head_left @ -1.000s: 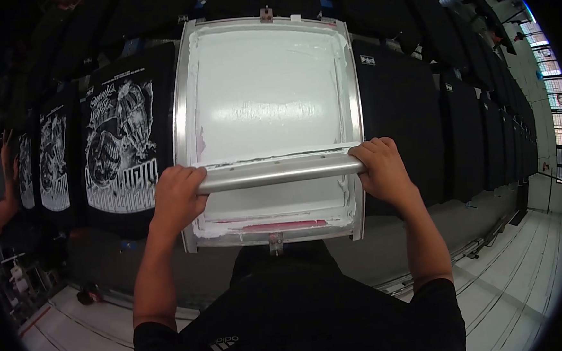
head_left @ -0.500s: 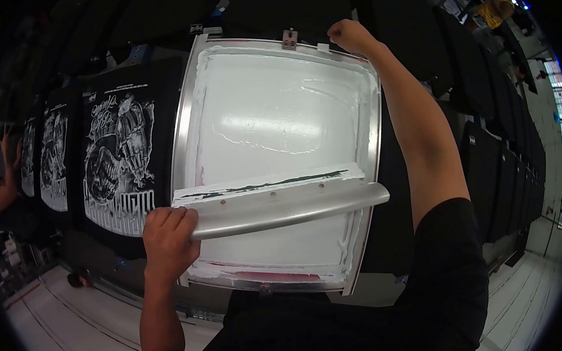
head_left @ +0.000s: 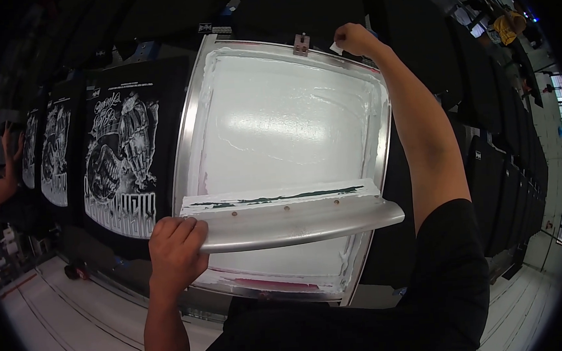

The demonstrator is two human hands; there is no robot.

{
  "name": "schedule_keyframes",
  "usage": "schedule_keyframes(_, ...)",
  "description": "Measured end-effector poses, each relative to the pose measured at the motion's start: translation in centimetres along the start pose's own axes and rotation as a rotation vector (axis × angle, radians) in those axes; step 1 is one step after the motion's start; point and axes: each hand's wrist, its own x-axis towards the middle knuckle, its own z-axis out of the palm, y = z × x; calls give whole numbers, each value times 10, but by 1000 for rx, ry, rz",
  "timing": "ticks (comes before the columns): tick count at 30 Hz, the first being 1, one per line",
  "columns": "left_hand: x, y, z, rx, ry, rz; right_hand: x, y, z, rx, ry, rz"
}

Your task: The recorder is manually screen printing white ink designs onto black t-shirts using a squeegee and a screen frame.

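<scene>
Left hand (head_left: 177,247): curled round the squeegee (head_left: 303,225) at its left end
Right hand (head_left: 354,40): seemingly pinching a white tab (head_left: 335,48)
Screen (head_left: 193,113): white-coated, under the squeegee

I read the long, curved silver squeegee bar (head_left: 303,227) as smooth metal with a satin sheen, fine scuffs and small round screw heads. Below those I can make out no seams. The white coating on its narrow dark-green strip (head_left: 308,194) looks thick and ragged-edged. I see brushed-looking metal in the rectangular silver frame (head_left: 191,123), brightest along the left rail. Inside, the white paste layer (head_left: 277,114) shines wet, smooth centrally and ridged at the margins. The black printed garment (head_left: 123,166) and black short sleeve (head_left: 449,239) look like matt cloth.
</scene>
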Motion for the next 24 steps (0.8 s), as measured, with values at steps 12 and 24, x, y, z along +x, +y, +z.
schedule_keyframes(12,-20,-5,-1,-2,-46,7,-99,14,1,604,161,-3)
schedule_keyframes(24,-27,-29,0,-33,92,-7,-501,-152,42,1216,301,237)
